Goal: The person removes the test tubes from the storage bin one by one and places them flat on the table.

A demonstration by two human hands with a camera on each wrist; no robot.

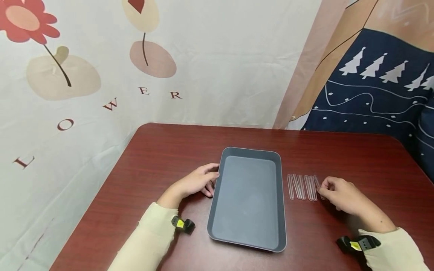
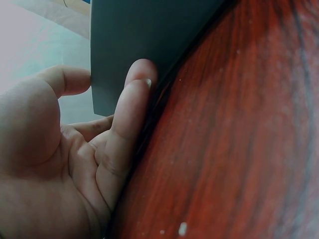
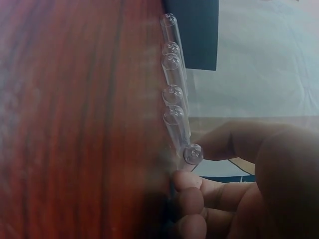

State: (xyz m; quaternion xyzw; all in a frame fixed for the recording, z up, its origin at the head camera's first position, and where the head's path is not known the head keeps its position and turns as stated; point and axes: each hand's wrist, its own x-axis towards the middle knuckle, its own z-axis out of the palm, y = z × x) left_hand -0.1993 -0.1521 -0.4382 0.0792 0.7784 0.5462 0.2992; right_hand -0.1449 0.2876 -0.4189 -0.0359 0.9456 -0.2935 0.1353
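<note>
A grey rectangular tray (image 1: pixel 249 199) lies lengthwise on the table. My left hand (image 1: pixel 200 180) rests against its left side, thumb at the rim and fingers touching the outer wall (image 2: pixel 149 35). To the right of the tray, several clear test tubes (image 1: pixel 301 187) lie side by side in a row, rounded ends toward me. At the row's right end, my right hand (image 1: pixel 342 194) pinches one test tube (image 3: pixel 193 154) between thumb and fingers. In the right wrist view this tube's rounded end sits slightly off the line of the other tubes (image 3: pixel 173 94).
The dark red wooden table (image 1: pixel 162 150) has rounded far corners. A pale curtain (image 1: pixel 220 75) with flowers and letters hangs behind it, and a navy cloth with white trees (image 1: pixel 369 90) hangs at the far right. Each sleeve bears a wrist camera (image 1: pixel 184 224).
</note>
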